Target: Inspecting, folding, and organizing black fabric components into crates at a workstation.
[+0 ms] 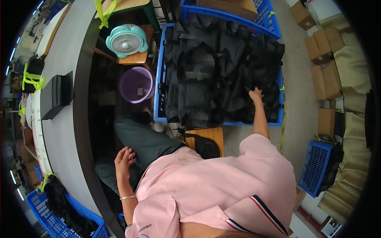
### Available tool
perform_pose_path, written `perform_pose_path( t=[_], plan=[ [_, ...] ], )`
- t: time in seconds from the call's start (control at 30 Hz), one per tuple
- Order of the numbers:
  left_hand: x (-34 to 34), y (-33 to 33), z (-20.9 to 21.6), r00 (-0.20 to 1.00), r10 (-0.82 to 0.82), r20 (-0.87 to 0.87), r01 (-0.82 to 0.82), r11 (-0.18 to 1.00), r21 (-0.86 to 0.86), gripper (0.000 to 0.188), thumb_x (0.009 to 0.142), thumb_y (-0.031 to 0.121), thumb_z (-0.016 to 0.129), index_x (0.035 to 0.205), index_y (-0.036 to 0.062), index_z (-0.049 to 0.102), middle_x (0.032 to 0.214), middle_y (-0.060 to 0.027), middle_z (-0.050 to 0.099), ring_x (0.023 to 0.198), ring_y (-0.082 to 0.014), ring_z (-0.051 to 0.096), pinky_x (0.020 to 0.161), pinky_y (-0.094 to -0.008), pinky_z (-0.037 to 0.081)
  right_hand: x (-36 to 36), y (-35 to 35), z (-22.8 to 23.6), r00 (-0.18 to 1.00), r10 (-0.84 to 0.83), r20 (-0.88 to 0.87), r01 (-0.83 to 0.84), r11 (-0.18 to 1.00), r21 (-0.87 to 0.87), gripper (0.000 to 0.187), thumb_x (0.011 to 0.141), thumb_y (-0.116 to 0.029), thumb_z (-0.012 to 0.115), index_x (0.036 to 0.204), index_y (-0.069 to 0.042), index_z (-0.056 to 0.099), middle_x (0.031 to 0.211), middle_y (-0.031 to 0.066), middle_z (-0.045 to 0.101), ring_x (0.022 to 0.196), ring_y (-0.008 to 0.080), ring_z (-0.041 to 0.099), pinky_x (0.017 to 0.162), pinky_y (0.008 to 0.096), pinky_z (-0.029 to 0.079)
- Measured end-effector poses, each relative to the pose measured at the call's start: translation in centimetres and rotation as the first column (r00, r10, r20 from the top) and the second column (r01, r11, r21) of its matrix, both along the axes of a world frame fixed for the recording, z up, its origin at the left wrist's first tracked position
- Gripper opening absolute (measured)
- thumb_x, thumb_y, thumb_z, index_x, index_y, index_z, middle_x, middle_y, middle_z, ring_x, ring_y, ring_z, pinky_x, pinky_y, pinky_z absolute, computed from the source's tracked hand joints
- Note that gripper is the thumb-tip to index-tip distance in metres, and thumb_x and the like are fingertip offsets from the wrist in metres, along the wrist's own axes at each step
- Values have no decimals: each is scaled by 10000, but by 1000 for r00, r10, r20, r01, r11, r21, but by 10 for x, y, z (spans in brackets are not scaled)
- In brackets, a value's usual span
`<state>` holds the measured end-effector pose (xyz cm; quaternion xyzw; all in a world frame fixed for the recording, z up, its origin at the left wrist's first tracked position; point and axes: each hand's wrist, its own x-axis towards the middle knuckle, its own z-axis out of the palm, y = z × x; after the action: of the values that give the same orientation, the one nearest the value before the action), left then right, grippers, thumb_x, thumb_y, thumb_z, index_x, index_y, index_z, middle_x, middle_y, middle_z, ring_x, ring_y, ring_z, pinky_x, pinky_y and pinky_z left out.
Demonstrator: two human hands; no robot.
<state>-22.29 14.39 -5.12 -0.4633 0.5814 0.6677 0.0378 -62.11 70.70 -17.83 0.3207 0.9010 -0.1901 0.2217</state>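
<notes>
My right hand reaches out to the right side of a heap of black fabric pieces, some of them folded or bag-like. Its fingers look spread and touch the dark material; I see nothing lifted clear of the heap. The pieces fill a large blue crate and rise above its rim. Over my dark trousers hangs my left hand, empty, with loosely bent fingers apart. It is nearest to the edge of a long grey table on my left.
On the table lies a black folded stack. A turquoise fan stands on a wooden stool, with a purple basket below it. Another blue crate is beyond the heap. Cardboard boxes line the right side. A wooden seat is close to me.
</notes>
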Motion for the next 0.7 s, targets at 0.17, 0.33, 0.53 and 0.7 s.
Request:
perform_pose_path(
  t=[0.17, 0.33, 0.53, 0.7],
  plan=[
    [39, -4, -7, 991, 125, 53, -123, 992, -32, 355, 986, 204, 623, 1298, 46, 564, 1151, -73, 668, 928, -165, 679, 756, -302, 557, 40, -35, 58, 962, -2, -273, 55, 980, 189, 778, 889, -220, 577, 1561, -58, 220, 1623, 285, -33, 1481, 530, -8, 1065, 792, 57],
    [60, -7, -15, 974, 175, 146, -170, 984, -44, 352, 987, 200, 620, 1295, 38, 570, 1140, -67, 677, 925, -162, 677, 750, -314, 560, 5, -87, 77, 526, 407, -747, 48, 863, 504, 896, 892, -546, 647, 1578, -173, 207, 1599, 337, 2, 1426, 624, 65, 992, 835, 106],
    [69, -10, -17, 963, 200, 182, -185, 978, -96, 346, 973, 183, 635, 1278, 29, 579, 1095, -63, 673, 907, -159, 670, 736, -308, 566, -138, -108, 5, 880, 349, -322, -284, 930, 233, 930, 831, -589, 683, 1570, -388, 155, 1638, 205, -126, 1458, 556, -99, 1006, 847, 78],
    [71, -4, -6, 973, 203, 109, -183, 968, -172, 358, 949, 196, 675, 1237, -5, 604, 996, -66, 654, 854, -129, 647, 686, -270, 550, -198, -73, -52, 764, 632, -127, -530, 728, 434, 877, 753, -548, 702, 1518, -340, 327, 1541, 276, 270, 1428, 495, 243, 1093, 636, 294]
  ],
)
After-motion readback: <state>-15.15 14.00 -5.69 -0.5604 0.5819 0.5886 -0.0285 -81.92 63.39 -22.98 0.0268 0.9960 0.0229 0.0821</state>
